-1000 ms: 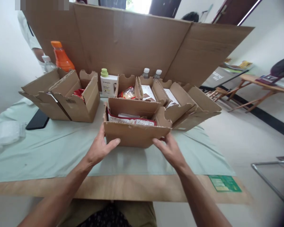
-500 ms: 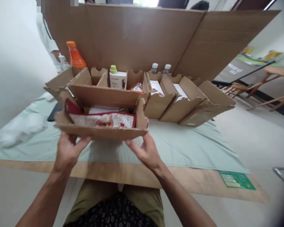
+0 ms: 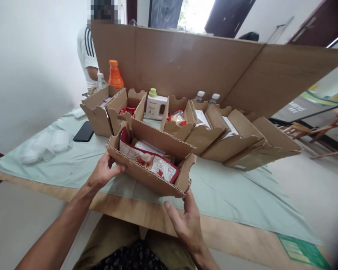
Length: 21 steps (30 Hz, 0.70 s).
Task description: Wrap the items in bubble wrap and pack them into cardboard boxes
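An open cardboard box is in front of me, turned so that its right end lies nearer to me. Inside it are a dark red packet with a cream floral pattern and some clear plastic wrapping. My left hand is closed on the box's left end, thumb against the front wall. At the right end, the fingers of my right hand reach behind the near corner; its thumb stands off the cardboard. Whether the box's bottom touches the cloth is hard to tell.
Behind stand several cardboard bins, a white bottle with a green cap and an orange bottle. A phone and clear plastic wrap lie left on the pale green cloth. A tall cardboard panel backs them; a person is beyond.
The box has swung so that its right end comes nearer to me, both hands moving with it. My right thumb has come away from the front wall. The view has shifted left and up.
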Available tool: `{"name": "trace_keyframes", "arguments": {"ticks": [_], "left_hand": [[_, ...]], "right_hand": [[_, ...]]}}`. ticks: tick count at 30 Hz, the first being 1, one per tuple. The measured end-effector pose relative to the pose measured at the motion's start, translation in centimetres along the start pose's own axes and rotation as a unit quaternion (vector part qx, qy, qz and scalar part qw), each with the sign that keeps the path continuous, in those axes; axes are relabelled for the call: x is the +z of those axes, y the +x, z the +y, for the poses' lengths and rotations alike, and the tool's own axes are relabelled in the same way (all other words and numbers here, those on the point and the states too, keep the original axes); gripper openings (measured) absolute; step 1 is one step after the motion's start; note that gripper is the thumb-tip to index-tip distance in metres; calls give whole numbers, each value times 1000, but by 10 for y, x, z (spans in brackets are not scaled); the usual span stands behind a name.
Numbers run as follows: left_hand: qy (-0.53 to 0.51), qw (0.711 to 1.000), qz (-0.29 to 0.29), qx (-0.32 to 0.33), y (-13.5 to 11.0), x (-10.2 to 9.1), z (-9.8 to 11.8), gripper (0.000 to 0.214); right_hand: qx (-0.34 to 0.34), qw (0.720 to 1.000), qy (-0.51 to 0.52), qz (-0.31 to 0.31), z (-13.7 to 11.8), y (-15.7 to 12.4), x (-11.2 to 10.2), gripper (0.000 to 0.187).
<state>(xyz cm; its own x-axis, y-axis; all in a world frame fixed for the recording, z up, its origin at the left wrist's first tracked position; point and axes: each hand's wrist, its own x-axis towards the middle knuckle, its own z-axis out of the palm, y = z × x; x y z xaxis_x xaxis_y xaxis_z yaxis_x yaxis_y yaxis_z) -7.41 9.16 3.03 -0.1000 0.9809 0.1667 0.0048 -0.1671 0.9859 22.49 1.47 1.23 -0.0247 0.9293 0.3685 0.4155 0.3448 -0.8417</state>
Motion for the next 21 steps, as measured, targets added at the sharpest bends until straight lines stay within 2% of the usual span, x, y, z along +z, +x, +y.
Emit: {"name": "trace_keyframes", "arguments": {"ticks": [2, 5, 8, 10, 13, 18, 21], "left_hand": [[-14, 1000, -1, -2, 4, 3, -4, 83], [-9, 999, 49, -7, -17, 23, -12, 83], [9, 992, 127, -27, -52, 46, -24, 83], [23, 988, 147, -33, -69, 58, -29, 89], [36, 990, 131, -28, -72, 73, -32, 96], [24, 999, 42, -22, -45, 90, -31, 93], [-2, 1000, -20, 2, -40, 89, -34, 95]], "right_hand": [[6, 1000, -4, 12, 15, 6, -7, 56], [48, 998, 18, 22, 32, 31, -23, 58], [80, 990, 102, -47, 41, 65, -26, 66], [82, 977, 168, -103, 44, 80, -22, 66], [80, 968, 215, -105, 49, 80, -14, 63], [89, 971, 213, -57, 65, 50, -8, 63], [61, 977, 196, -50, 70, 35, -6, 68]]}}
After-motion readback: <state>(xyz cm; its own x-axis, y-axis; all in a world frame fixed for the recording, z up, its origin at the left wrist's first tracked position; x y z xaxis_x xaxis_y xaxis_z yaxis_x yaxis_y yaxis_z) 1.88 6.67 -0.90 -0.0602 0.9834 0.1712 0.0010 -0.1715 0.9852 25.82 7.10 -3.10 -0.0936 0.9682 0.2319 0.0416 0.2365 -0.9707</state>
